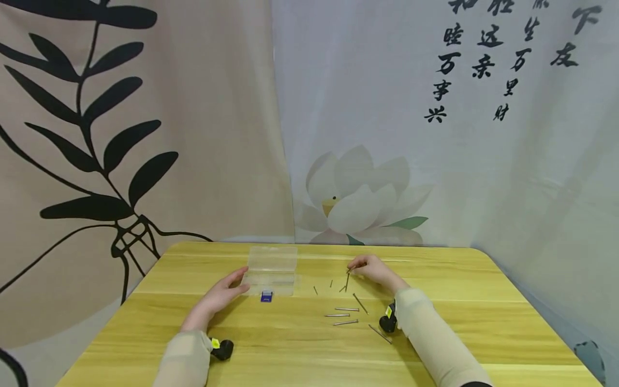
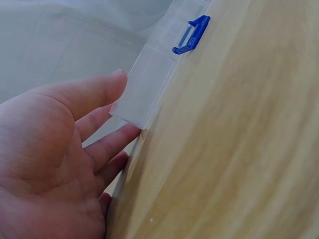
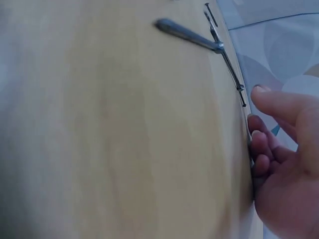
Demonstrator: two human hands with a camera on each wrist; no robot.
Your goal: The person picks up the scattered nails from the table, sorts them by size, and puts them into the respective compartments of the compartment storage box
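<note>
wooden surface (image 1: 285,344): nail (image 1: 347,282) at eight o'clock from nearer right hand (image 1: 372,270), axis twelve-to-six, can't tell if pinched; left hand (image 1: 220,296) spread at box (image 1: 270,279).

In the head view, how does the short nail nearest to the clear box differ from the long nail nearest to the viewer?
Length: the short nail is much shorter than the long nail.
Pose: the short nail slants steeply, the long nail more flatly.
Place: the short nail lies beside the clear box, the long nail near the right wrist camera.
Shared: both are thin and lie on the wooden table.
</note>
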